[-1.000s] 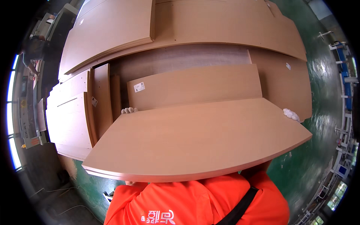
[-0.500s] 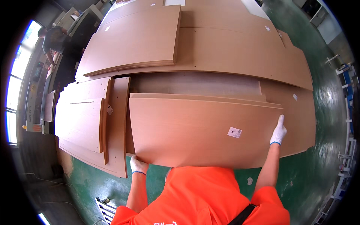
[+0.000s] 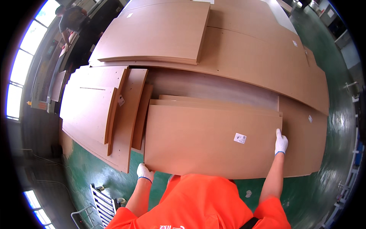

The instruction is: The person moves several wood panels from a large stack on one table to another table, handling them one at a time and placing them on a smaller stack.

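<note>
A large wood-brown panel (image 3: 190, 141) with a white label (image 3: 239, 138) lies in front of my body, its near edge close to my orange shirt. My left hand (image 3: 145, 172), in a white knit glove, grips the panel's near left corner, with the fingertips hidden beneath it. My gloved right hand (image 3: 281, 142) is closed on the right edge, thumb on top and the other fingers out of sight below. Behind the far edge, edges of similar panels (image 3: 179, 98) show.
Stacked panels (image 3: 93, 103) stand to the left, and a thicker stack (image 3: 152, 34) lies farther back. A broad panel (image 3: 305, 133) extends at right. On the green floor (image 3: 167, 198) a metal-barred frame (image 3: 103, 204) stands lower left. Another person (image 3: 72, 21) leans over a machine at upper left.
The labelled panel has come nearer my body, and more of the panel edges behind it shows. Both hands still hold it. The whole view has shifted and turned slightly.
</note>
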Demonstrator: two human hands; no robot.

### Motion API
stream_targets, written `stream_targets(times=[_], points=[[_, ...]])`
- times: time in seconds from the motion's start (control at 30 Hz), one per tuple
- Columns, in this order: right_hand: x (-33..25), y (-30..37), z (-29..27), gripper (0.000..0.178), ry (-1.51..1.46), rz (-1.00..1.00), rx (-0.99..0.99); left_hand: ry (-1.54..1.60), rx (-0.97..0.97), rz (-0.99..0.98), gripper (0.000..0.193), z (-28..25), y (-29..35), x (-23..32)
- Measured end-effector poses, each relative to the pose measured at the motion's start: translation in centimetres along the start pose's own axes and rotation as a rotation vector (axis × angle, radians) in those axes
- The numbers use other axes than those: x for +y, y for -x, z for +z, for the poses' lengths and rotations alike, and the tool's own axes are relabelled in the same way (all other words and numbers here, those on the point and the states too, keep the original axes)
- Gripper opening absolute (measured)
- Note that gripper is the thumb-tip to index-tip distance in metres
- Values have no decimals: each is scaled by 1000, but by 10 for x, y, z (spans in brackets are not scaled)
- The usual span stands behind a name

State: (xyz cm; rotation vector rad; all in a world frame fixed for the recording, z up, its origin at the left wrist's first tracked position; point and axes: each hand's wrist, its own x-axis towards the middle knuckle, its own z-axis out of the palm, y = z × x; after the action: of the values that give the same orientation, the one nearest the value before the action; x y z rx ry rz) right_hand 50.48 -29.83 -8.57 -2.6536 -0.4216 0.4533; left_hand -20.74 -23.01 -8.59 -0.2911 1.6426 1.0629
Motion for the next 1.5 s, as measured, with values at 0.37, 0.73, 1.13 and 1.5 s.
stream_targets(times=[0.37, 0.73, 1.13, 1.5], points=[[117, -59, -74, 83, -88, 189, 119, -421, -493, 76, 28, 4, 77, -112], [74, -31, -42, 79, -216, 80, 64, -257, -206, -55, 26, 30, 70, -49], [80, 5, -41, 62, -215, -20, -83, -5, -400, 131, 40, 33, 69, -24], [57, 64, -30, 58, -726, 134, -369, -48, -598, 376, 53, 57, 155, 62]])
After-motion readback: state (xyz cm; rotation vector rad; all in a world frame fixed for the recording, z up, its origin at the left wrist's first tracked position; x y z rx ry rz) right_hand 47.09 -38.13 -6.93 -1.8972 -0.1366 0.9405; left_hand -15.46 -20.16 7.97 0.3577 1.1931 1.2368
